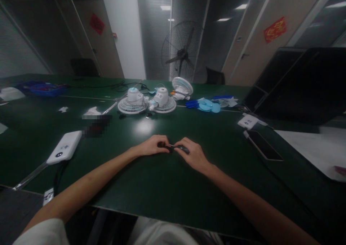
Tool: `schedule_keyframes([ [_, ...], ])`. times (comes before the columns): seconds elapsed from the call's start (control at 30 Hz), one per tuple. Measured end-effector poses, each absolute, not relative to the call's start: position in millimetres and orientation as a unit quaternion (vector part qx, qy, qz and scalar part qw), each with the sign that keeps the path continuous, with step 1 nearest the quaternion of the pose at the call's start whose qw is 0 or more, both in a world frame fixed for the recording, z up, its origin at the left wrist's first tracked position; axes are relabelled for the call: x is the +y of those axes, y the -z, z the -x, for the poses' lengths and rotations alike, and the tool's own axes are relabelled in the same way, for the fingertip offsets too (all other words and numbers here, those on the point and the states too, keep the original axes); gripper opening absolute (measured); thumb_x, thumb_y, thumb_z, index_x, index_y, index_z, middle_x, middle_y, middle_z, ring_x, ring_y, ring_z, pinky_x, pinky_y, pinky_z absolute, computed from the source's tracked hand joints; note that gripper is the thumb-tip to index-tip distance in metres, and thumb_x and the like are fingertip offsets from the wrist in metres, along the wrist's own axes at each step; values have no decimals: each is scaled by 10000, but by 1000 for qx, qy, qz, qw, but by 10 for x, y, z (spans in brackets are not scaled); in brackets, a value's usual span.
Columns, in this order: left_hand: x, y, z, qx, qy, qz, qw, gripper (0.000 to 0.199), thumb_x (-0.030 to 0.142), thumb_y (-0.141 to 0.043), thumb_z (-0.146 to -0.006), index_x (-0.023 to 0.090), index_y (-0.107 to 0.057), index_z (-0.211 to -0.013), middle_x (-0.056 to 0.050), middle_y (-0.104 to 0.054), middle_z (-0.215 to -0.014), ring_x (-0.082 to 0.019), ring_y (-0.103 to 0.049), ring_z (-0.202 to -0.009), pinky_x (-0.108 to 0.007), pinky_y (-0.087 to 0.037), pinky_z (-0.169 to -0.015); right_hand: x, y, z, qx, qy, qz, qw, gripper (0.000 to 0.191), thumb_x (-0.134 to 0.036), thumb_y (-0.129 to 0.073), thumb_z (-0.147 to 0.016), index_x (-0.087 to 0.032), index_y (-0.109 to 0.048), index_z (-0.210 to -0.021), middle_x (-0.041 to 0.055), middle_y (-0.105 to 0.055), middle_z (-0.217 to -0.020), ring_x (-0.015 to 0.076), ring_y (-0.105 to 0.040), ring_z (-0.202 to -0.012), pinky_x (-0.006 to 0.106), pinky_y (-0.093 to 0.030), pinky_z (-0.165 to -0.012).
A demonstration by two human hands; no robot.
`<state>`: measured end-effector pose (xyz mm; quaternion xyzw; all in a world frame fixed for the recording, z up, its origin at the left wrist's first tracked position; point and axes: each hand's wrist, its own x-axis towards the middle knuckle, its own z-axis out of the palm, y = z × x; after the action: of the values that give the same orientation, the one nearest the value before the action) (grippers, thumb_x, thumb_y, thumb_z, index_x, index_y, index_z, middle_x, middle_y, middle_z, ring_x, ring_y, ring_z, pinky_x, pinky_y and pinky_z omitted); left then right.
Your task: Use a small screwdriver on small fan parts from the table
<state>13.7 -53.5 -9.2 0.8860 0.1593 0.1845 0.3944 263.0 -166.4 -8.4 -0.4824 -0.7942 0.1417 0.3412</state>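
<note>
My left hand (151, 145) is closed on a small black part (163, 145), its exact kind too small to make out. A screwdriver (184, 149) with a dark handle and a thin metal shaft is gripped in my right hand (195, 155). Its shaft points left and meets the black part, or nearly so; the tip is hidden. Both hands are close together, low over the green table (151, 187). Beyond them, two white fan heads (132, 102) (164, 102) lie grille down, and a third fan (182, 88) leans tilted behind.
A white power bank (65, 147) with a cable lies at the left. Blue pieces (207, 105) sit behind to the right. A phone (263, 145), a white box (247, 121), paper (310, 147) and a dark monitor (305, 86) occupy the right side. A blue tray (47, 90) stands far left.
</note>
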Motion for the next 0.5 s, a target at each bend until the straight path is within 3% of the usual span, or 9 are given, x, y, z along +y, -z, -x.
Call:
schedule_keyframes([
  [0.27,-581,80,20,133,-183,-899,375,222,319,-662,-1010,211,-719,-1196,-98,-672,-1188,-212,-651,-1089,-350,-510,-959,-1697,21,-2649,-758,-136,506,389,106,-297,-651,-1029,-244,-725,-1083,45,-705,-1036,214,-686,-902,339,-544,-801],
  [0.5,-245,158,606,229,-211,-912,268,254,318,-526,-1064,219,-691,-1229,-106,-672,-1192,-234,-648,-1099,-377,-510,-983,-1681,55,-2651,-756,-147,507,387,93,-281,-652,-1029,-244,-715,-1086,39,-706,-1035,205,-691,-916,329,-552,-795],
])
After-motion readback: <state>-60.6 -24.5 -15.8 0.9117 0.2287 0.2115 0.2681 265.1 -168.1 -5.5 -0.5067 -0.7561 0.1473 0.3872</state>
